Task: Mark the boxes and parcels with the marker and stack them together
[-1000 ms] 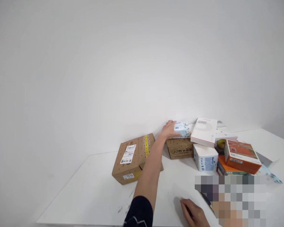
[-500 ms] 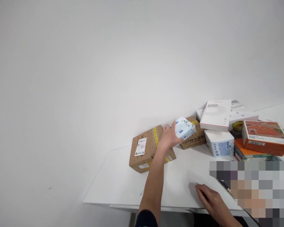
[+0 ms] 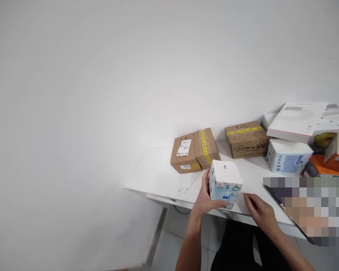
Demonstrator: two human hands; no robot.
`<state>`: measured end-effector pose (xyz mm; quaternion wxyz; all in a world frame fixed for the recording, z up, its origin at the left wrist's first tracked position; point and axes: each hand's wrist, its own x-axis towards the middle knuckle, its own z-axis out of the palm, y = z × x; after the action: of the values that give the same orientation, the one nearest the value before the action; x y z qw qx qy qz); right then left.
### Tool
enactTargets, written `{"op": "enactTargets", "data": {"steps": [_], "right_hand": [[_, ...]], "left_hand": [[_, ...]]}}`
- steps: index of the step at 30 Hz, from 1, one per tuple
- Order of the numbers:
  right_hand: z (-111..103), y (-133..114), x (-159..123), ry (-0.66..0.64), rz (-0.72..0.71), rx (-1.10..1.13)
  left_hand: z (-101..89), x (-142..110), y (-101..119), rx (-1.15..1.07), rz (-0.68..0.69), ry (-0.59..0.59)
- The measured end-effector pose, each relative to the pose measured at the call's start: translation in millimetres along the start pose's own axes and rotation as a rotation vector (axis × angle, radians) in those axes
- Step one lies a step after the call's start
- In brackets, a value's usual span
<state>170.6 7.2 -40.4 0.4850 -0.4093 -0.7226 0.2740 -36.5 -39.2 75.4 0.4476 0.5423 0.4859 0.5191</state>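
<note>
My left hand [image 3: 205, 198] grips a small white pack [image 3: 225, 183] with blue and green print, held upright above the near edge of the white table [image 3: 158, 175]. Its fingers wrap the pack's left side and bottom. My right hand [image 3: 260, 211] rests on the table just right of the pack, fingers curled and pointing toward it, not touching it as far as I can tell. Behind the pack lies a brown cardboard parcel [image 3: 194, 149] with a yellow tape stripe and a white label.
A second brown box [image 3: 247, 140] with printed characters stands farther back. At the right sit a white and blue tissue pack [image 3: 288, 157], a flat white box [image 3: 299, 117] on top, and orange boxes [image 3: 332, 158]. A blurred patch covers the lower right. A white wall is behind.
My left hand lifted the small printed pack off the second brown box and carried it toward me to the table's near edge. The view swung left and down.
</note>
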Motion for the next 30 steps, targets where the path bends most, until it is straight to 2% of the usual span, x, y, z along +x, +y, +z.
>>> {"op": "enactTargets", "data": {"steps": [2,4,7,10,12,15,16,19,23,26,30], "right_hand": [[-1.0,-1.2,0.9,-0.001,0.027,0.001],[-2.7,-2.7,1.8,0.008,0.11,0.019],[-4.7,-3.6,2.3,0.091,0.332,0.092],[-4.1,-2.4,1.3,0.168,0.461,0.153],[-3.0,-1.9,0.4,0.172,0.462,0.157],[-3.0,-3.0,0.4,0.178,0.45,0.165],[-3.6,-4.0,1.0,0.178,0.437,0.163],[-5.4,-8.6,4.2,0.145,0.374,0.117],[-2.6,-19.0,8.4,0.063,0.368,0.079],[1.9,-27.6,8.8,0.038,0.408,0.108],[8.0,-31.9,4.7,-0.007,0.565,0.278]], "left_hand": [[1.1,-8.1,-3.5,0.103,0.02,0.055],[-0.6,-9.9,-3.3,0.26,0.008,0.05],[-6.4,-5.8,-4.5,0.512,-0.1,-0.045],[-12.2,-5.2,-13.1,0.557,-0.2,-0.114],[-17.7,-12.0,-21.5,0.473,-0.192,-0.044],[-30.7,-30.8,-33.3,0.266,-0.126,0.136],[-35.1,-37.4,-36.7,0.227,-0.123,0.156],[-41.8,-50.0,-46.6,0.275,-0.197,0.124],[-29.6,-41.9,-54.7,0.331,-0.233,0.09],[-17.9,-26.6,-44.7,0.343,-0.22,0.058],[-10.2,-10.7,-5.2,0.437,0.011,0.036]]}}
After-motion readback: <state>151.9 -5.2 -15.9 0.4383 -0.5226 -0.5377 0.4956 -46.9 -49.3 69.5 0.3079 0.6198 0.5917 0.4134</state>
